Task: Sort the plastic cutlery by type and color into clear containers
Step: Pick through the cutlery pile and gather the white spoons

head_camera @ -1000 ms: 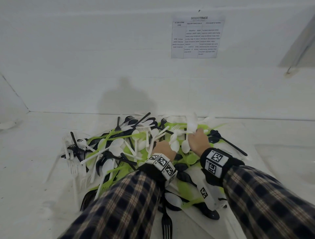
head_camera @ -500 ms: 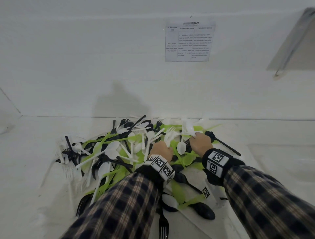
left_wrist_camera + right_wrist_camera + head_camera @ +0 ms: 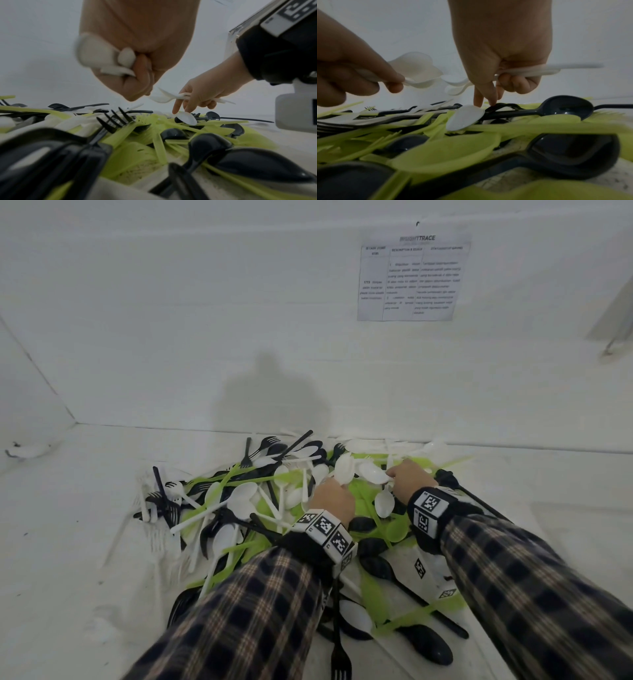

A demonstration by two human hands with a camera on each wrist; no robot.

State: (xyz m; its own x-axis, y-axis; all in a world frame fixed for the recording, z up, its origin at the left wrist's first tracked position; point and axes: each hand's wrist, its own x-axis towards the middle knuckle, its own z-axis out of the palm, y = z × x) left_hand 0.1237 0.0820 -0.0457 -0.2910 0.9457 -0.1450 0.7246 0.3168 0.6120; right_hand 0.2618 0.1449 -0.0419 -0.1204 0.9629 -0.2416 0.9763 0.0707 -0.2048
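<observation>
Raised spoons [image 3: 343,468], "TRACE" sheet [image 3: 412,273] beyond

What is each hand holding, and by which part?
Left hand: white spoons, by the handles. Right hand: more white spoons, also by the handles.

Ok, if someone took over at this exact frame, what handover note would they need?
Left hand: grips a bunch of white spoons.
Right hand: holds more white spoons by the handles; two fingers reach down at a loose white spoon on the pile.
Done: some white spoons gathered; nothing seen placed in a container.
Left: white forks plus black and green pieces remain mixed in the pile.
</observation>
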